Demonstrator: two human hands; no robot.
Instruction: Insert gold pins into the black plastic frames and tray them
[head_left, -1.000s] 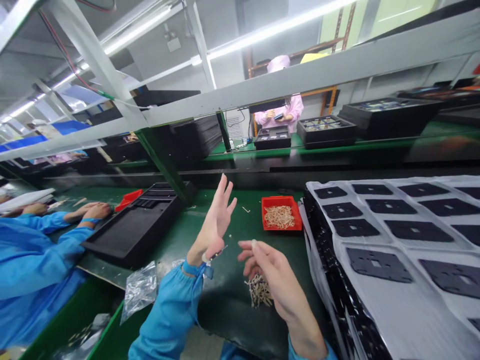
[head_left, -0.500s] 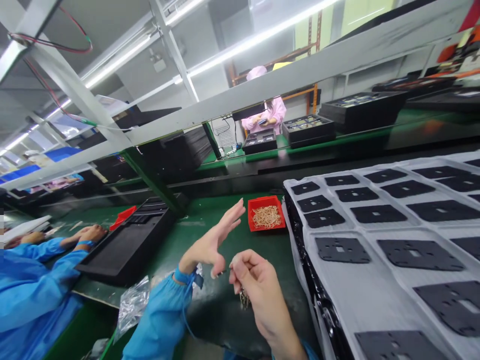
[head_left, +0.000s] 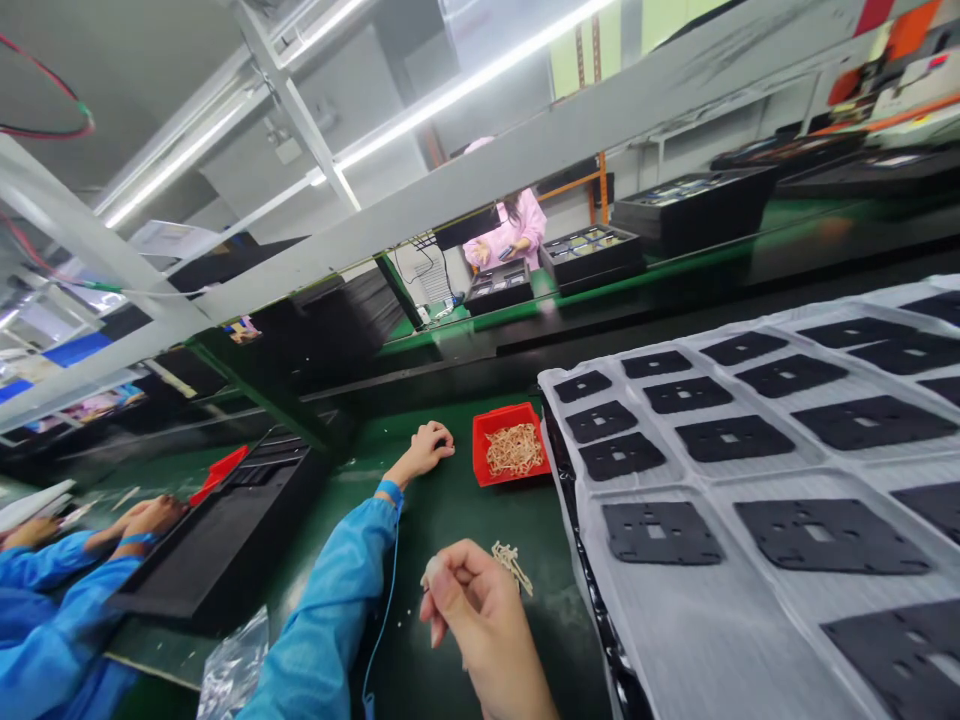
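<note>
My left hand (head_left: 421, 452) is stretched forward over the green bench, left of a red bin (head_left: 480, 470) and apart from it. Its fingers curl inward, and whatever they may hold is hidden. Thin beige pieces (head_left: 514, 450) fill the bin in a loose heap. Closer to me, my right hand (head_left: 469, 600) keeps thumb and forefinger pinched together; anything between them is too small to make out. Just beyond its knuckles lies a small pile of beige sticks (head_left: 511, 566) on the bench. A blue wrist strap with a cord (head_left: 391, 590) runs from my left wrist.
On the right, a tray (head_left: 660, 620) lined with white sheet bears several black plates (head_left: 660, 532). A black case (head_left: 217, 540) stands at left, beside a co-worker's blue sleeves (head_left: 82, 600). Clear plastic (head_left: 236, 665) lies near the front edge. Across the bench sits a person in pink (head_left: 517, 230).
My left hand has moved forward, away from my right hand, and its spread fingers have curled. My right hand stays pinched, slightly lower and left. The whole view has shifted a little.
</note>
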